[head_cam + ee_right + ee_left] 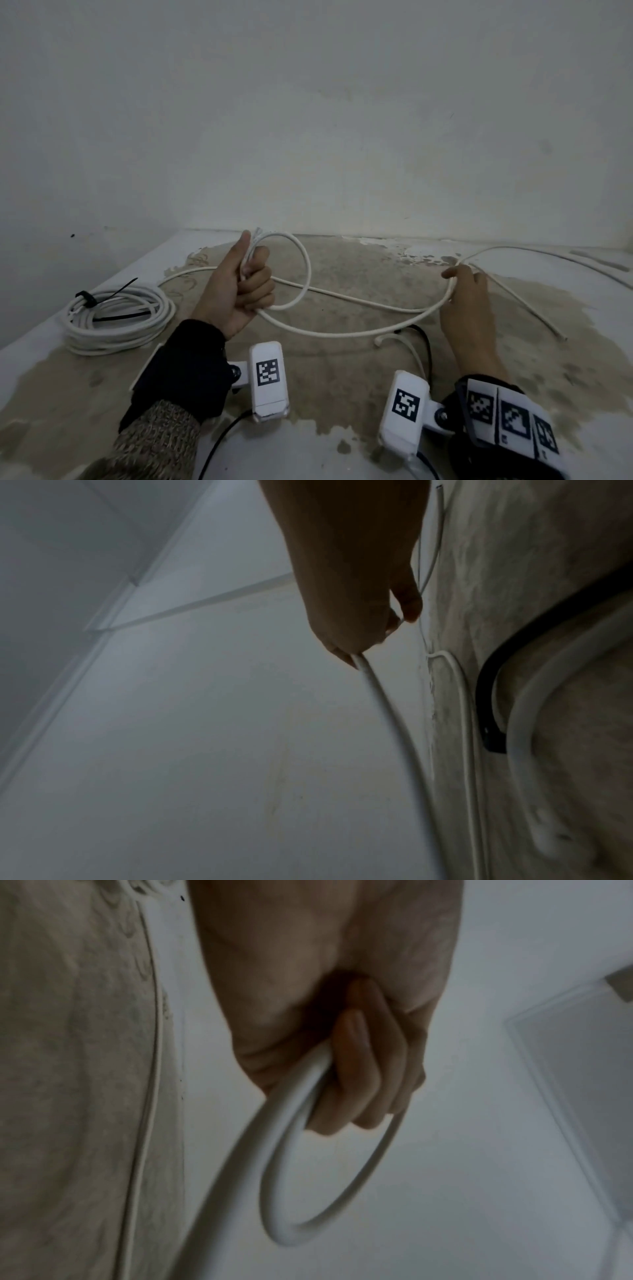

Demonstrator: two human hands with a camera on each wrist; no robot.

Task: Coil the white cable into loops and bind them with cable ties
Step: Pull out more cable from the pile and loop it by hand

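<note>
A long white cable [359,301] snakes over the stained worktop [342,370]. My left hand [239,287] is raised at centre left, fingers curled round the cable's end and one small loop [301,270]; in the left wrist view that loop [329,1204] hangs below the fist [342,1056]. My right hand [466,298] pinches the same cable farther right; the right wrist view shows the strand [143,710] leaving its fingers [359,642]. Beyond that hand the cable arcs back and trails off to the right. A black cable tie [423,346] lies near my right wrist.
A finished white coil [116,318] bound with black ties [87,298] sits at the left. A short loose white cable piece [404,346] lies between my wrists. Another cable end [534,315] stretches to the right. A white wall [308,120] stands behind the worktop.
</note>
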